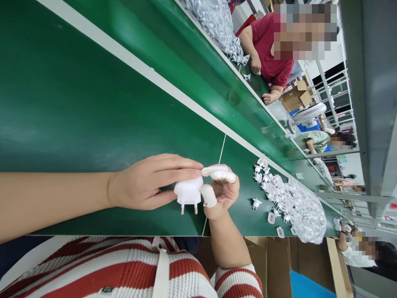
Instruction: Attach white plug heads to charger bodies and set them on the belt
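Green tabletop (130,120); hands (149,181) (228,192) together, left clamped on smooth white plug (189,191), right's grip unclear; two metal pins (182,210).

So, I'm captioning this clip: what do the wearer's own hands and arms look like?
The right hand wears white covers on the thumb and at least two fingers; a red-and-white striped knit sleeve ends around the elbow. The left hand shows no covers, and its forearm is bare, with no sleeve in view.

We find a white plug (188,191) at lower centre, its top partly covered by the left hand (147,182), whose forearm (52,203) the left edge crops; upper right, pixel blocks (304,33) obscure a co-worker's (266,33) head.
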A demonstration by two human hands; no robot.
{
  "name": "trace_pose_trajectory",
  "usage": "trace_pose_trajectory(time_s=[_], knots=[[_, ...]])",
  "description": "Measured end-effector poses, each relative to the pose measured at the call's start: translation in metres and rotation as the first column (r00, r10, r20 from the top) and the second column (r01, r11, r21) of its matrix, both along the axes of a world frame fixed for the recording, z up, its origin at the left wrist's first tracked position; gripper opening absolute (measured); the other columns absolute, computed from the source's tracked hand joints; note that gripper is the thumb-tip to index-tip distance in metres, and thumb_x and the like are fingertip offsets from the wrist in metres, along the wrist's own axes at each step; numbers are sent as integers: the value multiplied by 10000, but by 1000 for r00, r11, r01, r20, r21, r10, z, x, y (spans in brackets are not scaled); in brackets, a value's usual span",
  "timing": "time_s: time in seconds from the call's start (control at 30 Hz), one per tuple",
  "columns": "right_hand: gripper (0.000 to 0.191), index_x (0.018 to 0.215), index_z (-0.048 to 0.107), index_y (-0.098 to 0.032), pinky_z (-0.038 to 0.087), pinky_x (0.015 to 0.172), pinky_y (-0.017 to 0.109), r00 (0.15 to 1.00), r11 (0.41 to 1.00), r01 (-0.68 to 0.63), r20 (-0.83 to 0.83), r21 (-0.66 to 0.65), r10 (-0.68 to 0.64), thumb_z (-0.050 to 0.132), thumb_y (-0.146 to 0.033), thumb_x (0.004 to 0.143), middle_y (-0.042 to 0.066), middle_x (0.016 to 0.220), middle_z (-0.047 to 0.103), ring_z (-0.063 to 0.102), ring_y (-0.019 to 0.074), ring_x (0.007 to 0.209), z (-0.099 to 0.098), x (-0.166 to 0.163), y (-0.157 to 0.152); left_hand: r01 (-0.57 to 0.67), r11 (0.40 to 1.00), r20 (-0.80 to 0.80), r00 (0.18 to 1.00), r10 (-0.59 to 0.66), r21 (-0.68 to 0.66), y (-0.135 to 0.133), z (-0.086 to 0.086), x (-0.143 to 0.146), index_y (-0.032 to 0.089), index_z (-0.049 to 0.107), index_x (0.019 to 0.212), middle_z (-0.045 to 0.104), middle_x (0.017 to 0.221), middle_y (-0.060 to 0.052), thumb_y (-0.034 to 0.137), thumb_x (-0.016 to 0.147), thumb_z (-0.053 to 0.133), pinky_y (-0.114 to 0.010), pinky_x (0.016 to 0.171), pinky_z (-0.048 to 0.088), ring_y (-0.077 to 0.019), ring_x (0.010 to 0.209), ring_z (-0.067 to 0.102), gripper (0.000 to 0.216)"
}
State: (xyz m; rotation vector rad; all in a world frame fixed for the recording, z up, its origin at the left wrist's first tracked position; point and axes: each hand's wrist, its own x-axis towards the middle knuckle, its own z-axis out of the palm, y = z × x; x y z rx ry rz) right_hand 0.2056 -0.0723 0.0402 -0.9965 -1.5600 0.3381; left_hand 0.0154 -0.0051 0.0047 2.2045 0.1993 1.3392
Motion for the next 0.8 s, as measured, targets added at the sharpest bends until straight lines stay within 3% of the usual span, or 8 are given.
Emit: trace_pose_trajectory(time_s=[0.17, 0.4, 0.63, 0.8], knots=[[110, 1074, 713, -283, 612, 688, 331, 995, 996, 85, -52, -22, -86, 705, -269, 965, 9, 880, 717, 711, 164, 774, -7, -3, -4, -65, 997, -37, 997, 66, 41, 1, 1, -1, 231, 556, 1485, 772, 1277, -115, 153, 970, 628, -292, 915, 593, -196, 1021, 764, 526], [168, 1048, 677, -246, 654, 659, 323, 945, 945, 302, -89, -127, -314, 732, -377, 958, 20, 946, 759, 732, 142, 700, -20, -5, -6, 9, 1000, -30, 999, -10, -28, 0, -3, 0, 230, 576, 1451, 761, 1310, -118, 125, 975, 603, -292, 989, 591, -197, 1144, 750, 488], [114, 1024, 751, -241, 668, 731, 306, 963, 963, 255, -63, -90, -261, 753, -315, 937, 16, 917, 809, 772, 152, 766, -18, -1, 0, 10, 992, -78, 997, -20, -125, 0, -10, -1, 236, 599, 1431, 747, 1352, -92, 170, 983, 615, -300, 1081, 578, -204, 1212, 733, 453], [233, 1026, 816, -216, 668, 860, 309, 971, 933, 211, -50, -292, -235, 708, -405, 944, 44, 993, 847, 801, 172, 870, -22, 0, 11, -168, 926, -309, 949, 60, -339, 5, -18, 0, 266, 722, 1248, 795, 1230, -47, 449, 952, 700, -328, 982, 633, -253, 1047, 785, 349]])
